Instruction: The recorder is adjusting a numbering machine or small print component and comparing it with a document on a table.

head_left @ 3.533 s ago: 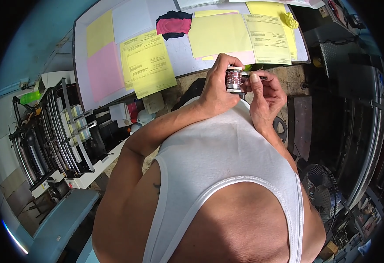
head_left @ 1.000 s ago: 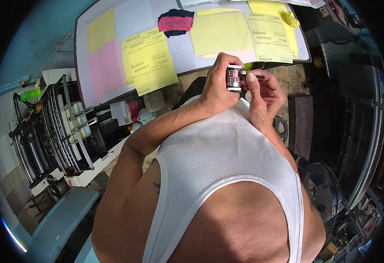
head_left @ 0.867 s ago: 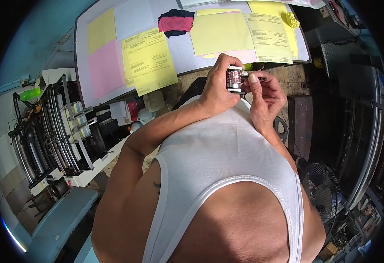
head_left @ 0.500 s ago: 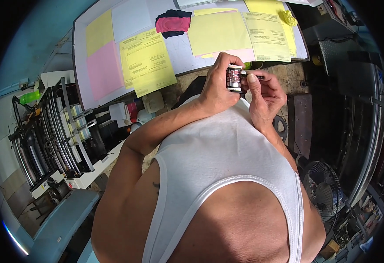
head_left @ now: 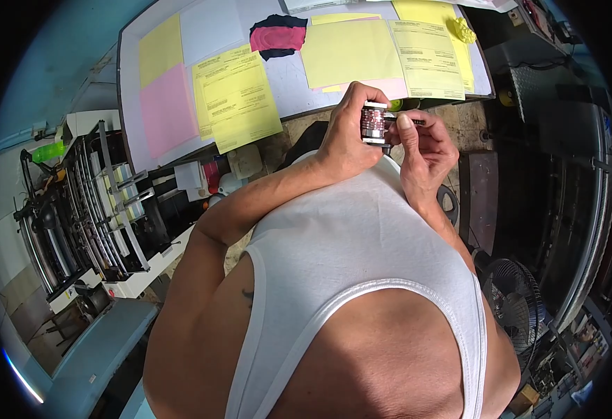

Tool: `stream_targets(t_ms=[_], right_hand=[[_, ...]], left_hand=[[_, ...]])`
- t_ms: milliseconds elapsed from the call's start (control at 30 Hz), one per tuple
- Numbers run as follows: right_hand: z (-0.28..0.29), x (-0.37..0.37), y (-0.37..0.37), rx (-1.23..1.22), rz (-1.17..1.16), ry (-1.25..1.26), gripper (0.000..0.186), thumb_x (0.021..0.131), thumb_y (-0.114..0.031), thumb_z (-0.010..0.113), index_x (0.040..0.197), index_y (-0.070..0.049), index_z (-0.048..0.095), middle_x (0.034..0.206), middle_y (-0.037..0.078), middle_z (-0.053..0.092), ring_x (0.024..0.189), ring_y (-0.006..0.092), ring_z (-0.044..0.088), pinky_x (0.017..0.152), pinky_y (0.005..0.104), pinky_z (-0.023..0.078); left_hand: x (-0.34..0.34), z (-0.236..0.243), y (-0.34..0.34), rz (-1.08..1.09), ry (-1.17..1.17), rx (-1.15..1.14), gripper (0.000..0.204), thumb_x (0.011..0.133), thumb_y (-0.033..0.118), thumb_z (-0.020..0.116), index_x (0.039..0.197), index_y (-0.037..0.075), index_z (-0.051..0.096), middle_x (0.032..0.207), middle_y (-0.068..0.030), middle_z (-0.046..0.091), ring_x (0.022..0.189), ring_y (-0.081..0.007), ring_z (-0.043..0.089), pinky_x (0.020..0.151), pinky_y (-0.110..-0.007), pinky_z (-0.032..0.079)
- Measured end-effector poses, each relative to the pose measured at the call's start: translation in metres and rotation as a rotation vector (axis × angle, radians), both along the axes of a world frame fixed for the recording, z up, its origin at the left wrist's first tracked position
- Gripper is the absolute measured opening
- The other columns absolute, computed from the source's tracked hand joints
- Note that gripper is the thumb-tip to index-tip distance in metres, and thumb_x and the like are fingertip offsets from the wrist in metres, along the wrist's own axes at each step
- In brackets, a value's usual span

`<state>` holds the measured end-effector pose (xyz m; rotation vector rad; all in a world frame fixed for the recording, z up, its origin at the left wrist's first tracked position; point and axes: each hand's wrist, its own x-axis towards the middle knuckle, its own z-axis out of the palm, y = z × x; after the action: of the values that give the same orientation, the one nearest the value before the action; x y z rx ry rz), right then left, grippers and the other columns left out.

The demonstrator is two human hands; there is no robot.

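Note:
My left hand (head_left: 346, 140) is closed around a small numbering stamp (head_left: 374, 123), held upright in front of my chest. Its dark wheels carry rows of reddish and pale marks between white end plates. Thumb and fingers of my right hand (head_left: 426, 153) pinch a thin dark stick (head_left: 418, 122). The stick points left at the stamp's right side; whether its tip touches the wheels I cannot tell. Both hands are just short of the table's near edge.
On the white table (head_left: 288, 87) lie yellow printed forms (head_left: 239, 105), pink sheets (head_left: 170, 112), a pink and navy cloth (head_left: 278, 38) and a crumpled yellow ball (head_left: 464, 30). A printing machine (head_left: 82, 216) stands at left. A fan (head_left: 515, 300) stands at lower right, beside dark machinery (head_left: 578, 160).
The stamp appears turned very slightly in my left hand. My right hand has shifted a touch to the right with the stick. Both grips stay the same.

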<state>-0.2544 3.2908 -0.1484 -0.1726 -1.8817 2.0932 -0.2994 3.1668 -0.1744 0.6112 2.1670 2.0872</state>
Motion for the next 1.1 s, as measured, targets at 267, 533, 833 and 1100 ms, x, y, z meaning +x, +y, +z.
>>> stream_targets(t_ms=[267, 533, 833, 1100], right_hand=[[-0.0044, -0.0054, 0.0028, -0.049, 0.011, 0.048, 0.010, 0.092, -0.006, 0.065, 0.097, 0.003, 0.062, 0.076, 0.007, 0.067, 0.068, 0.0095, 0.065, 0.059, 0.0237, 0.055], [-0.0049, -0.0056, 0.0029, -0.060, -0.002, 0.051, 0.012, 0.092, -0.006, 0.065, 0.099, 0.003, 0.063, 0.078, 0.008, 0.068, 0.068, 0.0107, 0.064, 0.061, 0.0238, 0.054], [-0.0072, -0.0079, 0.0024, -0.047, 0.021, 0.023, 0.012, 0.092, -0.005, 0.064, 0.101, 0.003, 0.064, 0.082, 0.008, 0.068, 0.069, 0.0108, 0.063, 0.064, 0.0237, 0.052], [-0.0037, -0.0095, -0.0048, -0.049, -0.014, -0.010, 0.010, 0.091, -0.002, 0.064, 0.099, 0.003, 0.064, 0.081, 0.006, 0.068, 0.068, 0.0071, 0.061, 0.062, 0.0205, 0.051]], left_hand=[[-0.0033, -0.0042, 0.0012, -0.011, -0.030, 0.066, 0.050, 0.064, -0.008, 0.076, 0.103, 0.003, 0.046, 0.099, -0.0105, 0.052, 0.087, -0.0212, 0.057, 0.071, -0.034, 0.049], [-0.0046, -0.0044, 0.0016, -0.013, -0.068, 0.047, 0.051, 0.063, -0.008, 0.076, 0.103, 0.003, 0.045, 0.098, -0.0106, 0.052, 0.087, -0.0215, 0.058, 0.072, -0.034, 0.049], [-0.0073, 0.0006, 0.0019, 0.013, 0.024, -0.050, 0.050, 0.063, -0.007, 0.075, 0.102, 0.004, 0.045, 0.098, -0.0122, 0.051, 0.086, -0.0262, 0.057, 0.070, -0.037, 0.048], [-0.0055, -0.0013, -0.0042, -0.009, -0.045, 0.016, 0.052, 0.061, -0.010, 0.072, 0.103, 0.003, 0.046, 0.098, -0.0134, 0.051, 0.087, -0.0276, 0.057, 0.071, -0.038, 0.048]])
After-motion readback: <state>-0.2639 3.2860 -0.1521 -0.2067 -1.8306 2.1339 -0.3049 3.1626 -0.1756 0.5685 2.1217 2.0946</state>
